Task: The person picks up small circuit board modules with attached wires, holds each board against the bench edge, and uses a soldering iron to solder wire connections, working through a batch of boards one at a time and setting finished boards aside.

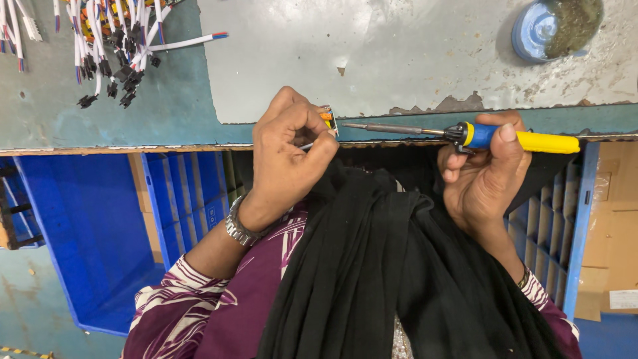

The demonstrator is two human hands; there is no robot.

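Note:
My left hand [287,149] is closed around a small part with orange and yellow wire ends [327,117], held at the workbench's near edge. A thin white wire pokes out under the fingers. My right hand [484,174] grips a soldering iron [492,137] by its blue and yellow handle. The iron lies level, its metal tip [349,125] pointing left and stopping just right of the small part. A metal watch [238,228] sits on my left wrist. Black cloth [399,266] covers my lap between both arms.
A grey worn metal sheet [412,53] covers the teal bench top. A bundle of white wires with black connectors [113,46] lies at the far left. A blue round tin with dark wool [555,28] stands far right. Blue crates [93,226] sit under the bench.

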